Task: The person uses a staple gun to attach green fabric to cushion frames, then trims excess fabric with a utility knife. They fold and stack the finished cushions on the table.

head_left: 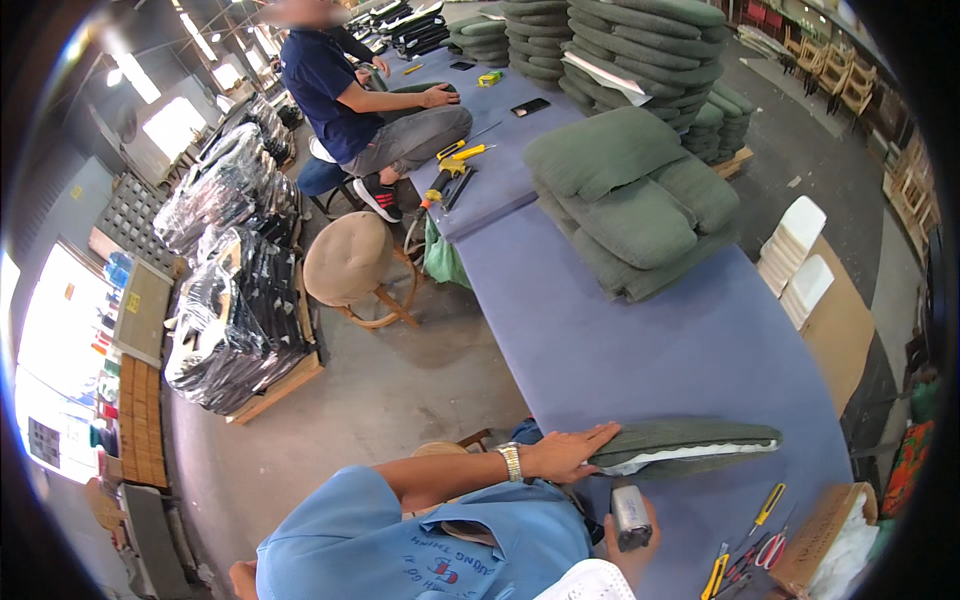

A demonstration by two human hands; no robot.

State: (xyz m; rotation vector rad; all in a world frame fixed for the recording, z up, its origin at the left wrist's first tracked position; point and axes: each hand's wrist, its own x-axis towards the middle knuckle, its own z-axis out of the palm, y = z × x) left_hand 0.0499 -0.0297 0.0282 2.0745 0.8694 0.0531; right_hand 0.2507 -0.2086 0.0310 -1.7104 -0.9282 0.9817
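Observation:
On the blue padded tabletop lies a dark green seat cushion (700,432), tilted so that a pale strip shows along its near side. My left hand (568,454), a watch at its wrist, rests on the cushion's left end with fingers stretched out. My right hand (645,540) is closed round a boxy grey-and-black staple gun (629,512), just below the cushion and apart from it. The tool's lower part and most of that hand's fingers are hidden.
Cutters, scissors (771,550) and a cardboard box (822,540) lie at the near right. Green cushions (630,200) are piled farther up the table. A person (345,110) sits at the far left beside another staple gun (440,182). A round stool (350,255) stands left.

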